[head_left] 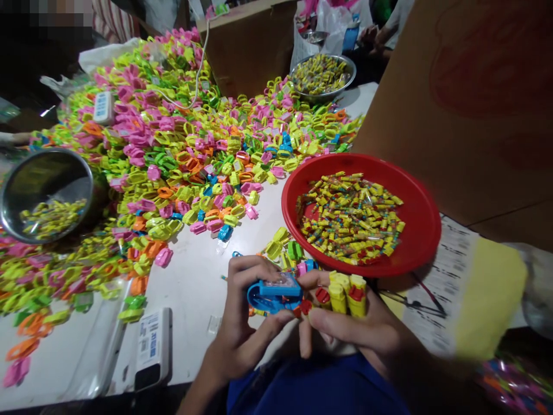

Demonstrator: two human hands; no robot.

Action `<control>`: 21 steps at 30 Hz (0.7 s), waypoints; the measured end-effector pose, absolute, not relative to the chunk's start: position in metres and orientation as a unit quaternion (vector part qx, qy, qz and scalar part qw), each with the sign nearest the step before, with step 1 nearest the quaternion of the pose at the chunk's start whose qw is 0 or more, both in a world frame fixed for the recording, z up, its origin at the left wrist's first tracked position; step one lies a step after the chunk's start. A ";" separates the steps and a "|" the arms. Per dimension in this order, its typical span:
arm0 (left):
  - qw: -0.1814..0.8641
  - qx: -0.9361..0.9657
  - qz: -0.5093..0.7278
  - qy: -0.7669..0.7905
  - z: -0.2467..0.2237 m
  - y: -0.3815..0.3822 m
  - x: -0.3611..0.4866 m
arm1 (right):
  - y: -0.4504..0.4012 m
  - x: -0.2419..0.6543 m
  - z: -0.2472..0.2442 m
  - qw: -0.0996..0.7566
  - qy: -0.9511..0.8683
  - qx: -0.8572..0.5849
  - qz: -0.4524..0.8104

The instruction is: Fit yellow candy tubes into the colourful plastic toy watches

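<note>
Near the bottom middle, my left hand (246,323) grips a blue plastic toy watch (276,294) between thumb and fingers. My right hand (358,328) is closed around several yellow wrapped tubes (345,294) with red parts, its fingertips close to the watch's right end. A small red piece (306,306) shows between the two hands. Just beyond them stands a red basin (425,230) holding many small yellow wrapped sticks (349,219). A few green, yellow and pink pieces lie on the table behind my fingers.
A large pile of colourful toy watches (173,144) covers the white table (194,265). Metal bowls stand left (88,178) and at the back (352,72). Cardboard boxes (254,52) rise behind and at right. A white device (153,346) lies front left. Another person's hand (375,37) shows at the back.
</note>
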State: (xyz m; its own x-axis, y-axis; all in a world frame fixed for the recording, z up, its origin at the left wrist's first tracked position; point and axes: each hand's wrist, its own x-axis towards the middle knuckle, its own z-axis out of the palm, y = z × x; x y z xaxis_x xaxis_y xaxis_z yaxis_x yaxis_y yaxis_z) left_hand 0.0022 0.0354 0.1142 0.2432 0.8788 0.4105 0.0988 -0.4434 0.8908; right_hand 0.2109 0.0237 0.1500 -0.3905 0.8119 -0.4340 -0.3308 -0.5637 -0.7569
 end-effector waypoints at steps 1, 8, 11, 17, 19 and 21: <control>0.387 0.685 0.501 0.362 0.114 0.035 0.003 | 0.024 0.210 0.150 0.369 -0.295 -0.406 0.783; 0.346 0.686 0.512 0.384 0.108 0.031 0.009 | 0.022 0.201 0.147 0.419 -0.270 -0.396 0.771; 0.301 0.724 0.505 0.361 0.104 0.032 0.006 | 0.023 0.202 0.148 0.415 -0.255 -0.392 0.780; 0.294 0.736 0.497 0.353 0.096 0.034 0.003 | 0.025 0.197 0.140 0.450 -0.224 -0.403 0.765; 0.308 0.728 0.497 0.358 0.092 0.034 0.003 | 0.026 0.195 0.134 0.465 -0.220 -0.390 0.764; 0.319 0.719 0.498 0.365 0.089 0.034 0.003 | 0.028 0.194 0.128 0.466 -0.226 -0.376 0.768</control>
State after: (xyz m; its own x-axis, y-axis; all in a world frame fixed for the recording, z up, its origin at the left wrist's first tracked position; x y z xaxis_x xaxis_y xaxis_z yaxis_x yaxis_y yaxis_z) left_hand 0.0033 0.0336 0.0888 0.2392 0.8422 0.4831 0.2069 -0.5304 0.8222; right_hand 0.1936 0.0279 0.1280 -0.2829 0.8858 -0.3679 -0.5463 -0.4641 -0.6973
